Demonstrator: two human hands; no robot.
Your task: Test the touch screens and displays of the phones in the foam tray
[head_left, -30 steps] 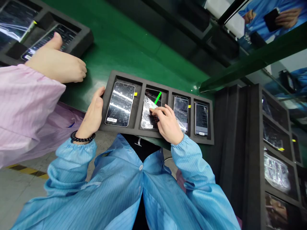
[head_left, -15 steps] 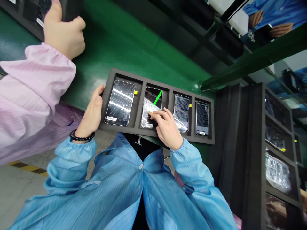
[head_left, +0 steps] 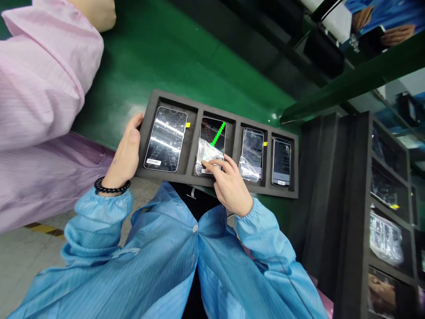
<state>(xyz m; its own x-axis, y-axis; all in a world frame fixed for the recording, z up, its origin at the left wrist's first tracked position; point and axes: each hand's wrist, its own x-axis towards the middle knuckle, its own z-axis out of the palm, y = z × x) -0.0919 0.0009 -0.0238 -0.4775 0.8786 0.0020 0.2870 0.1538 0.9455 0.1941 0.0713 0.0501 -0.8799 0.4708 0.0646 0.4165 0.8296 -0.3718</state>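
Observation:
A dark foam tray (head_left: 194, 176) lies on the green belt and carries several phones in separate slots. My left hand (head_left: 128, 153) grips the tray's left end, thumb over the rim. The second phone (head_left: 212, 141) shows a green diagonal line on its screen and has clear film (head_left: 209, 155) bunched over its lower half. My right hand (head_left: 229, 184) rests at that phone's lower end, fingertips pinched on the film. The leftmost phone (head_left: 165, 139) has a glossy bare screen. Two more phones (head_left: 252, 153) sit in the right-hand slots.
A co-worker's pink sleeve (head_left: 43, 75) and hand (head_left: 98, 13) reach over the green belt (head_left: 159, 57) at upper left. A dark rack of stacked foam trays (head_left: 381, 208) holding more phones stands at the right. A green rail (head_left: 348, 84) crosses the upper right.
My right hand has drawn the film further down the second phone. The co-worker's hand has moved up and away, taking another tray out of view.

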